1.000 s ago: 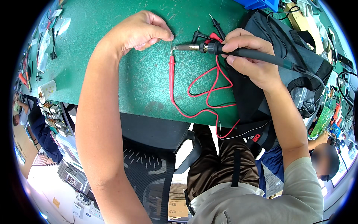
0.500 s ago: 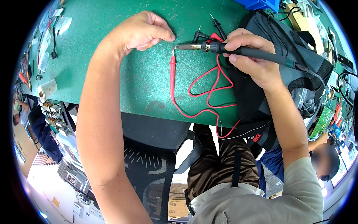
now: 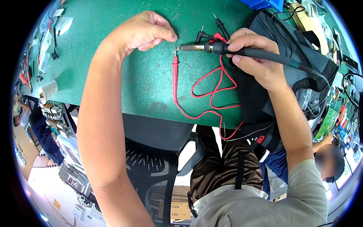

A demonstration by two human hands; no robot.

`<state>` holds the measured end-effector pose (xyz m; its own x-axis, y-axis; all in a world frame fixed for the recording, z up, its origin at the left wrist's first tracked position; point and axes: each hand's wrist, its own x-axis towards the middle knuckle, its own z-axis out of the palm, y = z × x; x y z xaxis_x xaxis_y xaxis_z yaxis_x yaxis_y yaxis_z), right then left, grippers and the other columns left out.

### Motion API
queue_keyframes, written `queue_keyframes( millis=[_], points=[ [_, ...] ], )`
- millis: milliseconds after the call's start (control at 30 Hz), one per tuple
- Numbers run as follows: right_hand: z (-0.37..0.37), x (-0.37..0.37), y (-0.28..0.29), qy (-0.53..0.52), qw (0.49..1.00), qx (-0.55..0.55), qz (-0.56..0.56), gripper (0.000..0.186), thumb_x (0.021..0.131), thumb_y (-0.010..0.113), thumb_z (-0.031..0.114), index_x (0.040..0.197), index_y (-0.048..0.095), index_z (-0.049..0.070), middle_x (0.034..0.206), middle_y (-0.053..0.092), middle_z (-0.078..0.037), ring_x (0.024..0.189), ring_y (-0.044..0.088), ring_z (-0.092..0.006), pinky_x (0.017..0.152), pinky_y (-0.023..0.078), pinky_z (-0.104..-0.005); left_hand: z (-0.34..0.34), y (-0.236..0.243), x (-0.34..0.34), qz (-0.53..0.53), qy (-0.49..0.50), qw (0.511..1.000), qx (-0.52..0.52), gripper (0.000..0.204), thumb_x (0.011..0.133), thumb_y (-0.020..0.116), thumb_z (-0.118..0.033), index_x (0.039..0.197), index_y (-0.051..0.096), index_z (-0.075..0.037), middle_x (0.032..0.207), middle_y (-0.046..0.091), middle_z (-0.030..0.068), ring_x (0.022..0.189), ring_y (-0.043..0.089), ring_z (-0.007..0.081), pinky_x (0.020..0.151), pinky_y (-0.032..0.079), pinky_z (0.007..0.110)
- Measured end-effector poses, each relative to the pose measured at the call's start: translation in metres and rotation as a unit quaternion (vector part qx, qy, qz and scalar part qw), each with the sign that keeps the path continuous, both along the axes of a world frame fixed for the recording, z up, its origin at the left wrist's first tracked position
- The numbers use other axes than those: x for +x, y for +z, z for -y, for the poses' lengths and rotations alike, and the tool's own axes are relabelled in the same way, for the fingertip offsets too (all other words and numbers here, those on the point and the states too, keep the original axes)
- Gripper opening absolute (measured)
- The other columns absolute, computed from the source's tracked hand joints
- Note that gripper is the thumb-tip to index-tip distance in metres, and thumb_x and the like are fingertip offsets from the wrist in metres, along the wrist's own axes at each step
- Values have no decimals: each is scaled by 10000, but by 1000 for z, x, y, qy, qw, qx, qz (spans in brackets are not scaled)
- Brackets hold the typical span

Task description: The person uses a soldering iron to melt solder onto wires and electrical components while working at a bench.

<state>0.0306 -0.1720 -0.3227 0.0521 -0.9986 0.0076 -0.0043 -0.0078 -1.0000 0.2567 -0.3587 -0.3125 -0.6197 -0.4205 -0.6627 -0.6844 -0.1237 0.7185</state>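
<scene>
My right hand (image 3: 257, 56) grips a soldering iron (image 3: 261, 53) by its black handle, its metal barrel pointing left. The iron's tip is at the metal end of a red test probe (image 3: 175, 73), which lies on the green table; whether they touch I cannot tell. Just beyond that end, my left hand (image 3: 149, 33) is closed, thumb and forefinger pinched together. A very thin, wire-like piece (image 3: 175, 44) shows between those fingertips and the probe's metal end. From the probe a red lead (image 3: 206, 112) loops to the right over the table.
Black test probe (image 3: 220, 27) and plugs lie beyond my right hand. A dark bag (image 3: 257, 94) covers the table's right side, with the iron's cable over it. At the left stands a paper cup (image 3: 48, 92). A blue bin (image 3: 266, 4) sits at the far edge. Another person (image 3: 329, 162) is at lower right.
</scene>
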Motion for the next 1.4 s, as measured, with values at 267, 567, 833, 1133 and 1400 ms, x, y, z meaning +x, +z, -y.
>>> queue_keyframes(
  millis=[267,567,833,1133,1400],
  points=[
    [0,-1,1,4,1000,14,-6,205,798,623,-36,1000,647,-12,979,578,-115,836,603,-163,747,488,-259,0,-1,1,-5,-3,1000,-2,147,765,711,-117,826,687,15,475,456,-28,382,330,34,356,220,211],
    [-1,3,-4,-29,999,9,16,184,831,683,43,1013,674,22,865,633,2,716,543,-22,599,421,-171,1,-1,1,-3,-5,1000,9,153,762,717,-126,830,695,9,478,456,-29,386,328,32,360,215,212],
    [-1,3,-4,-26,999,6,22,176,831,678,37,1006,674,18,887,631,-4,737,549,-33,621,431,-180,1,-1,1,-7,-9,1000,9,151,761,717,-123,830,700,10,477,453,-30,384,328,31,357,212,213],
    [0,3,-3,-18,1000,-10,10,160,826,672,26,985,680,14,919,627,-12,771,547,-55,658,431,-200,1,-2,1,-1,-11,1000,2,139,758,720,-111,820,695,11,482,458,-27,382,332,32,352,210,214],
    [1,3,-2,-18,999,-28,-21,149,802,669,25,950,689,17,917,629,-21,762,551,-71,653,428,-217,1,-1,1,-4,-12,1000,3,148,753,722,-117,815,692,14,480,454,-26,382,328,33,354,208,214]
  ],
)
